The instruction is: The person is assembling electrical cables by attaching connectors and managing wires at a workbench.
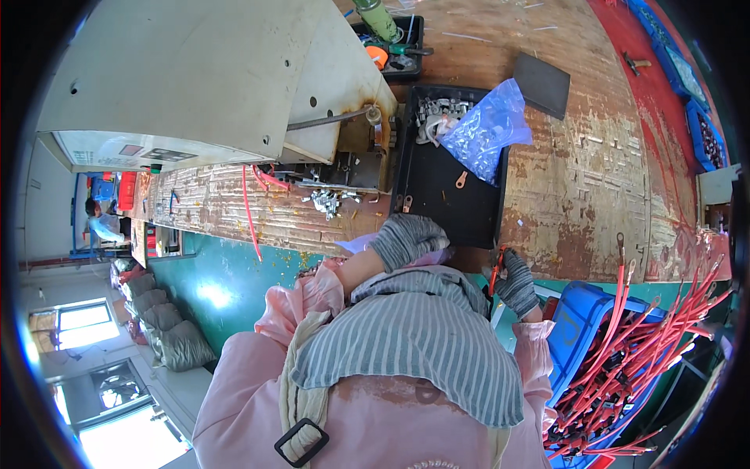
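My left hand (410,240), in a grey knitted glove, is at the near edge of a black tray (449,213). Its fingers curl inward, and whatever they hold is hidden. Purplish plastic film (358,244) shows beside and below that wrist. To the right of the tray's near corner, my gloved right hand (516,283) is closed around a thin red and black piece (497,270), too small to identify. Inside the tray lie a copper cable lug (461,179), a clear bluish bag (488,133) of metal parts and a pile of loose metal pieces (439,111).
A large pale machine (195,78) stands at left, with metal fittings (328,202) beneath it. A blue crate (574,316) full of red cables (617,367) is close on my right. A dark flat plate (542,84) and a hammer (637,62) lie on the worn wooden bench.
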Demonstrator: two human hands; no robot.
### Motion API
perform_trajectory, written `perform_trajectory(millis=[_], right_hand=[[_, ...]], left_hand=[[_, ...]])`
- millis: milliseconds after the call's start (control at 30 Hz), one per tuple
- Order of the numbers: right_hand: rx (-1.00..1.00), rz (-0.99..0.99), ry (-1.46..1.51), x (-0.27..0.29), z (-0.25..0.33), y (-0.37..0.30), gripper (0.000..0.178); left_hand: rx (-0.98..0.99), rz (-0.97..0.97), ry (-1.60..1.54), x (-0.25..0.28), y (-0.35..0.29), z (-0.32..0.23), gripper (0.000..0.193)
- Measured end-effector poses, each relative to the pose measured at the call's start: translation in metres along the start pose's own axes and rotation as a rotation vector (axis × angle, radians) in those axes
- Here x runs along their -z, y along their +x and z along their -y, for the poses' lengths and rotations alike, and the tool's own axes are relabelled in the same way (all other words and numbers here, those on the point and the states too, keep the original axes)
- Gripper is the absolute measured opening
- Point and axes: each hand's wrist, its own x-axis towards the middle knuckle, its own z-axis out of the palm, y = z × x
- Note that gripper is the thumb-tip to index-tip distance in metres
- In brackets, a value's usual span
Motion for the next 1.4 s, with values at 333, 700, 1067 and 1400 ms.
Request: perform_trajectory(millis=[333,700,1067,1400], right_hand=[[0.045,0.368,-0.337,0.039,0.037,0.032,0.058],[0.145,0.424,-0.444,0.05,0.042,0.048,0.063],[0.203,0.505,-0.632,0.028,0.07,0.085,0.05],[0.089,0.58,-0.691,0.025,0.07,0.086,0.044]], left_hand=[[-0.033,0.012,0.041,0.035,0.012,-0.002,0.018],[-0.148,-0.052,0.152,0.041,0.017,-0.007,0.019],[-0.232,0.037,0.113,0.044,0.024,-0.007,0.012],[-0.243,0.1,-0.039,0.048,0.035,0.008,0.011]])
